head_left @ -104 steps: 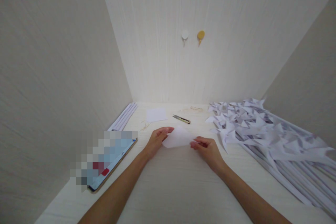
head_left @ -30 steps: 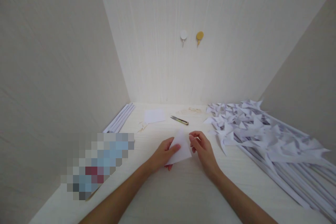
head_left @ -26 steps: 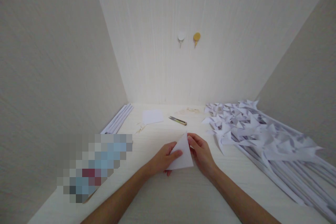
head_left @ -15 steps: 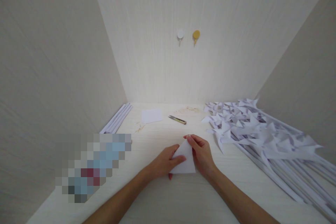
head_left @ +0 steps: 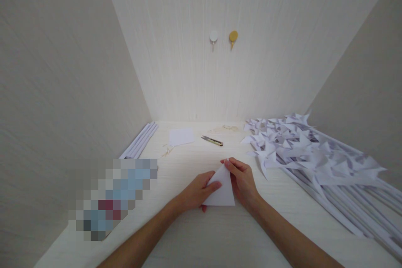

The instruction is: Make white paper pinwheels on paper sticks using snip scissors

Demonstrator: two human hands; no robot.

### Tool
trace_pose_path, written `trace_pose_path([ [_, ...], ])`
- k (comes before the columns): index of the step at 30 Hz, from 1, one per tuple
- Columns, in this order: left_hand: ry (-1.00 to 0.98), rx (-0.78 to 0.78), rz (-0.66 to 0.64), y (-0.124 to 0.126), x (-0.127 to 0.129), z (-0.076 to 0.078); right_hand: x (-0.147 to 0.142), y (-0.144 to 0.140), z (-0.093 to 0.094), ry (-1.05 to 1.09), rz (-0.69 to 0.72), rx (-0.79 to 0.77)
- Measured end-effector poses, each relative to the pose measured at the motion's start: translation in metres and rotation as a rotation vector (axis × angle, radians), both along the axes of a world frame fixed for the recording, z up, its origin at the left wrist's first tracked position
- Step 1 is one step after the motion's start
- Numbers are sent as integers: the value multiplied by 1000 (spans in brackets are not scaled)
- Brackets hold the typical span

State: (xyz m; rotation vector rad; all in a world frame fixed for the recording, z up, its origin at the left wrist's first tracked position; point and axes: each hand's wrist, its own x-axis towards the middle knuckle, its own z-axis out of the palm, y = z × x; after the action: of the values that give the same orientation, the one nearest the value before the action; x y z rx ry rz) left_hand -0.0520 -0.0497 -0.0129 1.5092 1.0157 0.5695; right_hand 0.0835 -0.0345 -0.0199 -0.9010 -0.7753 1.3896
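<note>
Between my two hands is a folded sheet of white paper (head_left: pixel 222 190), roughly triangular, its point facing away from me. My left hand (head_left: pixel 201 190) grips its left side, thumb lying on top and fingers underneath. At the top corner, my right hand (head_left: pixel 240 176) pinches the paper between thumb and fingers. Beyond my hands lies a pair of small thread snips (head_left: pixel 212 140), blades toward the left. A flat white paper sheet (head_left: pixel 181 136) rests to the left of the snips.
White paper pinwheels (head_left: pixel 298 146) with long paper sticks (head_left: pixel 342 205) are heaped on the right. Several rolled paper sticks (head_left: pixel 140 140) lie at the left wall, behind a blurred-out object (head_left: pixel 116 201). Pale scraps (head_left: pixel 166 150) lie on the table. Two hooks (head_left: pixel 233 37) are on the back wall.
The view has shifted slightly. Both hands keep their hold on the paper, with the right fingers still at its top corner; little else differs.
</note>
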Motion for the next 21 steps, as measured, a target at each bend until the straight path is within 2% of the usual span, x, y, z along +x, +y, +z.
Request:
trace_pose_path([
  [15, 45, 61, -37, 2, -2, -6, -2, 2, -1, -31, -67, 51],
  [21, 33, 55, -22, 1, -1, -5, 2, 2, -2, -115, -89, 131],
])
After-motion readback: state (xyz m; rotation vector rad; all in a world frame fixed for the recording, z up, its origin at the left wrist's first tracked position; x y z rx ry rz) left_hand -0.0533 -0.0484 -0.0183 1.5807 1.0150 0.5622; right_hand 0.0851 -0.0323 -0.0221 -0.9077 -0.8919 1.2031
